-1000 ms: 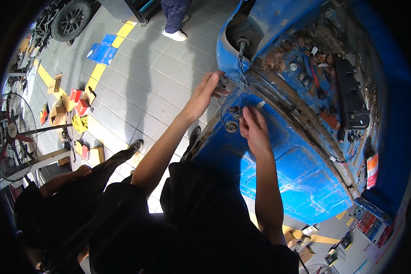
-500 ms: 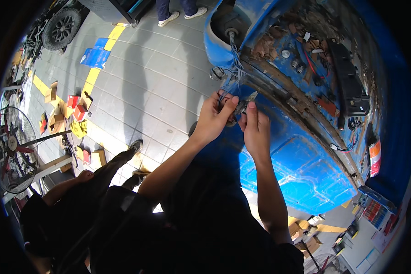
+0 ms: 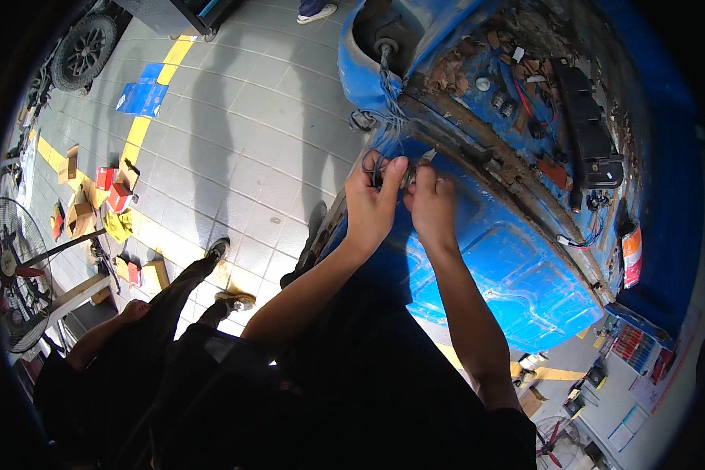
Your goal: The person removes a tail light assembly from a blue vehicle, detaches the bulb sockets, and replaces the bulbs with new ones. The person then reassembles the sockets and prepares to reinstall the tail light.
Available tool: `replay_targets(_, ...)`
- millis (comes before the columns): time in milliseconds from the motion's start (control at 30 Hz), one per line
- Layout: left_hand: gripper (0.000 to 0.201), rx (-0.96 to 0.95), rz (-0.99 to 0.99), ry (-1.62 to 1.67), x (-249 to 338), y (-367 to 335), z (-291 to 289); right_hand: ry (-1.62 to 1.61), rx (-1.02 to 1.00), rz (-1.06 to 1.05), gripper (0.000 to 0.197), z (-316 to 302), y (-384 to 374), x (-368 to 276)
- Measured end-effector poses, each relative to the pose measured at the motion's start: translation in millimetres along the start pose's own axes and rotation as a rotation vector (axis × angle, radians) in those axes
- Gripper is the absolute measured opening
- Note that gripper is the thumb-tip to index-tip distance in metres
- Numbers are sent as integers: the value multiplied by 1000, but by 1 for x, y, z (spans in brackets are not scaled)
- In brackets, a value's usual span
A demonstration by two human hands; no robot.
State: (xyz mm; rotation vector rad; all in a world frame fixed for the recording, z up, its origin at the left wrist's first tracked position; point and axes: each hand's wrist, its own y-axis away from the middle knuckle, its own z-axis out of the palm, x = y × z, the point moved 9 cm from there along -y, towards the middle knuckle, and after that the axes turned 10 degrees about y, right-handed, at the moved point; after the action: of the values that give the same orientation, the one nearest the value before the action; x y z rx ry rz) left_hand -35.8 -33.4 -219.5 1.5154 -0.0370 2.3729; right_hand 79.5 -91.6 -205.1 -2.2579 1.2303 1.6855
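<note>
A bundle of grey-blue wires (image 3: 392,110) hangs out of a round opening in the blue vehicle body (image 3: 366,74). My left hand (image 3: 370,205) is closed on the wires' lower end, thumb pointing up, with thin strands looping over its fingers. Close beside it, my right hand (image 3: 432,210) is closed with thumb and fingers bent around a small object. A pale pointed tip (image 3: 428,156) sticks up past the right fingers; its kind is mostly hidden. Between the hands, a bit of metallic-looking material shows, too small to name.
Below my hands lies a worn blue panel (image 3: 493,274). Rusty edging, loose wires and a black plastic housing (image 3: 591,129) are to the right. A person in dark clothes stands at left, one hand (image 3: 135,311) visible. Boxes (image 3: 119,197) and a fan (image 3: 19,274) are further left.
The view has shifted slightly. My right hand has turned, its thumb now lower, and covers more of the pointed object. My left hand still grips the wires.
</note>
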Motion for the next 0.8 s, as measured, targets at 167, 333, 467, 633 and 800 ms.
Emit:
replay_targets(167,26,-24,-17,21,1,-2,-2,371,100,-286,48,0,-7,-3)
replay_targets(333,26,-46,-164,101,0,-9,-17,131,187,-236,58,-21,-2,-11)
replay_targets(467,30,-59,-266,319,22,-16,-7,-204,-288,-58,46,-17,1,8)
replay_targets(633,42,-180,-509,630,19,-9,14,-814,-665,3,28,22,37,29)
replay_targets(800,46,-203,-599,921,20,-6,23,-914,-563,83,38,39,37,46)
